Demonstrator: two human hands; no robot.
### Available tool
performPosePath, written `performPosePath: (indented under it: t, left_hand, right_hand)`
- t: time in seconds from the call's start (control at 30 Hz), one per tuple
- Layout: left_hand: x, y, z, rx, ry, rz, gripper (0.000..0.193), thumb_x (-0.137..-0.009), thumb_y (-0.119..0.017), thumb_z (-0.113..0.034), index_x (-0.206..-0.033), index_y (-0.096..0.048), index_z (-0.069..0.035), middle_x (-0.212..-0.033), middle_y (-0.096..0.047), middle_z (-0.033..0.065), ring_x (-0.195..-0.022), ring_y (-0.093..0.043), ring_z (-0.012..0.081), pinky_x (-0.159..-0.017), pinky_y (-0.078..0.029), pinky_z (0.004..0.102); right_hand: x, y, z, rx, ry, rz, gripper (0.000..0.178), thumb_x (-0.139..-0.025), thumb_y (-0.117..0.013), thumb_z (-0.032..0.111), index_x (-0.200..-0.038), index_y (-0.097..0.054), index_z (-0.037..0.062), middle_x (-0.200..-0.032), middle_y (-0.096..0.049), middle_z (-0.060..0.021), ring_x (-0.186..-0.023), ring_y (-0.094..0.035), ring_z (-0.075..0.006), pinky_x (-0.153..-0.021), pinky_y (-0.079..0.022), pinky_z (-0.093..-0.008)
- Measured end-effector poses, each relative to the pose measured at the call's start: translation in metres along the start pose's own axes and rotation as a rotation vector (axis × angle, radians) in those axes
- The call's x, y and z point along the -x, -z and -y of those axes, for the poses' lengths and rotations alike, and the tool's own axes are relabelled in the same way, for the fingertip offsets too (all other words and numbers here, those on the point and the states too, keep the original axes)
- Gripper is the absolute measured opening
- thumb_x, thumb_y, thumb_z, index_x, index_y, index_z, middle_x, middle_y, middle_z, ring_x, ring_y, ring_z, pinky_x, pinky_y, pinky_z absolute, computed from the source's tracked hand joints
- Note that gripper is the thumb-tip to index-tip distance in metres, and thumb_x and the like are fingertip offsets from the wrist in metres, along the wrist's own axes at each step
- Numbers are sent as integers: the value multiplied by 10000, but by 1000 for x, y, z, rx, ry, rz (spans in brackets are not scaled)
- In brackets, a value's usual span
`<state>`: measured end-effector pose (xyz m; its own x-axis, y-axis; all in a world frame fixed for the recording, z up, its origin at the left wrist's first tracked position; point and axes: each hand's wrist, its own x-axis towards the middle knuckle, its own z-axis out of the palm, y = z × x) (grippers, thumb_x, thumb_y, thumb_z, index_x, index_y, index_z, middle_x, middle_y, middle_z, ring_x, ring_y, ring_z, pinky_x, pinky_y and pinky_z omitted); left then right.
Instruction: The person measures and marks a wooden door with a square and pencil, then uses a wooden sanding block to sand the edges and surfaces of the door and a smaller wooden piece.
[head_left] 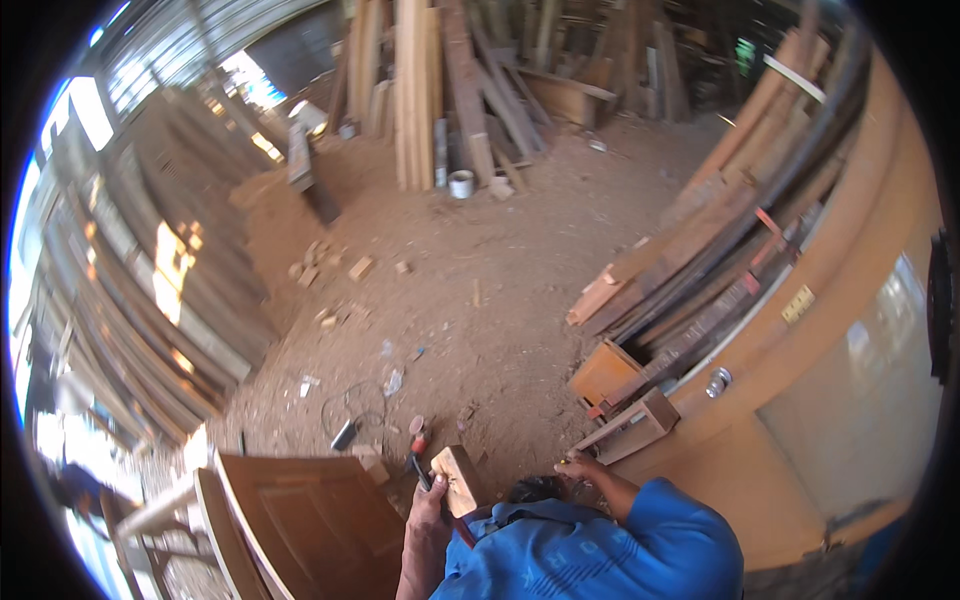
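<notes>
My left hand (430, 502) is closed round a slim dark tool (421, 470), whose kind I cannot make out. Right against those fingers is a pale wooden block (457, 480); whether the hand grips it too is unclear. Off to the right, my right hand (580, 466) is bent inward with its fingers drawn together. A tiny yellow spot shows at its fingertips, too small to name. Between the hands, a dark rounded shape (537, 488) lies at the top of the blue shirt (590, 550). Just beyond the block, a small red object (418, 436) lies near the ground.
At the lower left stands a brown panelled wooden piece (320, 510). A wooden door (740, 440) with a round knob fills the right, beside stacked planks (700, 240). Upright boards (415, 100) and a white can (461, 184) stand far off. Offcuts (361, 268) litter the dirt floor.
</notes>
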<state>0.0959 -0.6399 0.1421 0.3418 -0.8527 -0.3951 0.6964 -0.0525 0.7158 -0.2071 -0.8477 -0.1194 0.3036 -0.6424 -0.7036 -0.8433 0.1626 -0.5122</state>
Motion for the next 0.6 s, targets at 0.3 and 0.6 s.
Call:
performPosePath:
  t: [0.3, 0.6]
  left_hand:
    - [-164, 30, -22, -105, 97, 131, 418, -999, -631, -307, -1298, -557, -26, -1105, -699, 112, -949, -704, 248, -829, -589, 419]
    - [-356, 46, -149, -62, 155, 165, 411, -1019, -600, -281, -1318, -542, -5, -1133, -688, 133, -960, -709, 268, -856, -596, 421]
  right_hand:
    - [-55, -22, 79, 35, 130, 48, 757, -790, -709, 617, -1222, -664, -3, -1094, -724, -205, -921, -708, -347, -789, -543, -463]
    - [-171, 78, 217, -111, 86, 34, 524, -842, -697, 527, -972, -687, 20, -852, -694, -150, -704, -667, -247, -575, -512, -394]
